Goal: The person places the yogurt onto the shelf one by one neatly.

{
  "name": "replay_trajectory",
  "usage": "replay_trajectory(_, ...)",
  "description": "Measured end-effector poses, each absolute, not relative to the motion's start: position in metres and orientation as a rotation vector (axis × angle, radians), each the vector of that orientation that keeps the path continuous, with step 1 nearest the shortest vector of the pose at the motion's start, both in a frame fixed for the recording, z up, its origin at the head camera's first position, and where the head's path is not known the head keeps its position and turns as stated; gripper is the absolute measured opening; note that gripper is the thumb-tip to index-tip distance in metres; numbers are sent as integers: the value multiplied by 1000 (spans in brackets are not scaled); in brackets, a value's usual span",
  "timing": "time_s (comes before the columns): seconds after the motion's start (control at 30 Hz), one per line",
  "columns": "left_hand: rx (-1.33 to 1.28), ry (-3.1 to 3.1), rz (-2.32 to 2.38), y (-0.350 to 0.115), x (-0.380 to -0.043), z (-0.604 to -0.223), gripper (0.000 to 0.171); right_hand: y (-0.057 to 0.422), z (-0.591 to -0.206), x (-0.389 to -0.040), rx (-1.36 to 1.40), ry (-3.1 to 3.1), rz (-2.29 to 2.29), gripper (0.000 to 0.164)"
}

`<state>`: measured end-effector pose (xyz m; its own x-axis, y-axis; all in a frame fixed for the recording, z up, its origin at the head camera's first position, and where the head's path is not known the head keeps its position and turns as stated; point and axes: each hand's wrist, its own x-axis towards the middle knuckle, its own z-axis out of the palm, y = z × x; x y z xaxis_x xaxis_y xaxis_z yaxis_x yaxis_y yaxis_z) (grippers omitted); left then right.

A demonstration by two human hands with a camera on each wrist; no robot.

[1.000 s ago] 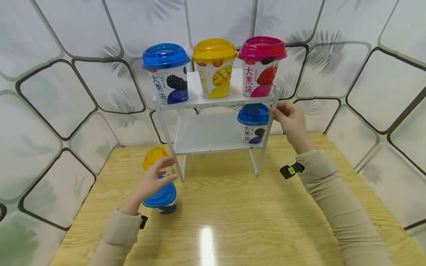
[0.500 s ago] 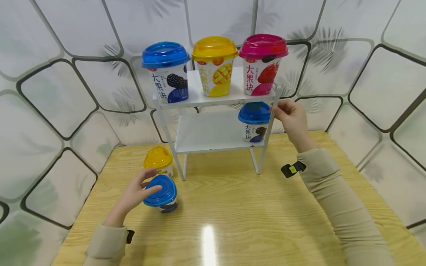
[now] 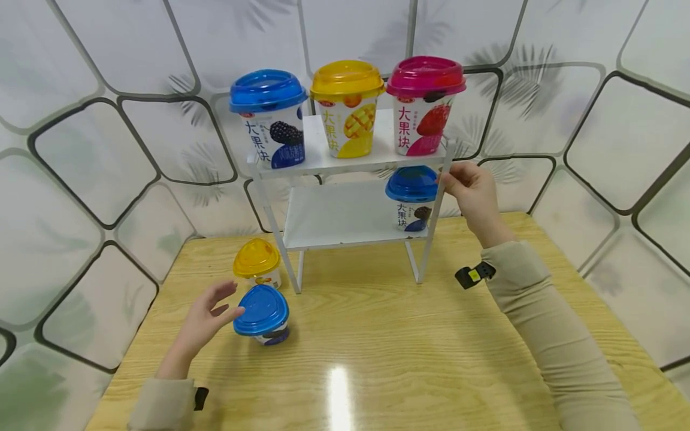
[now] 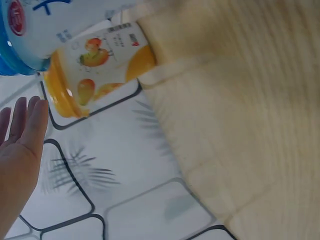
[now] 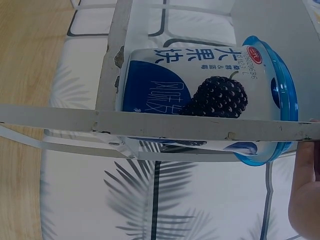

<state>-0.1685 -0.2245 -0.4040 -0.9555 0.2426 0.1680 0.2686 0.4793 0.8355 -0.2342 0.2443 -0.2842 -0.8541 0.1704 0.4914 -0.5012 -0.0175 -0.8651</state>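
Note:
My left hand [image 3: 203,318] is held open just left of a blue-lidded yogurt cup [image 3: 261,312] on the table, its fingers spread and bent. Behind that cup stands a yellow-lidded yogurt cup [image 3: 257,261], whose fruit-printed side [image 4: 102,65] shows in the left wrist view. On the right, my right hand [image 3: 474,194] pinches the front upright of a white two-tier rack [image 3: 345,216] below its top shelf. Next to these fingers, another blue-lidded cup [image 3: 412,197] stands on the lower shelf. The right wrist view shows its blackberry print [image 5: 217,97] behind the upright.
Along the top shelf stand a blue-lidded cup [image 3: 272,120], a yellow-lidded cup [image 3: 348,111] and a pink-lidded cup [image 3: 424,106]. The rack stands on a wooden table [image 3: 388,353] against a patterned wall [image 3: 560,120].
My left hand has drawn back left and toward me, from above the yellow-lidded and blue-lidded table cups to beside the blue one. The right hand stays on the rack's upright.

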Motion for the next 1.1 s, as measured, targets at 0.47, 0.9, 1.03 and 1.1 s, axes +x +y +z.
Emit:
replay_trajectory(0.47,-473,-2942,-1688,-245,-172,-433,74,243,-284,-232,346,-1814,1901,6)
replay_trajectory(0.9,-611,-3024,-1722,-235,-185,-451,87,244,-283,-233,327,-1814,1887,7)
replay_trajectory(1.03,-653,-3026,-1717,-230,-186,-455,90,243,-284,-233,354,-1808,1885,8)
replay_trajectory(1.1,-655,-3013,-1749,-227,-187,-456,91,243,-284,-233,364,-1799,1890,10)
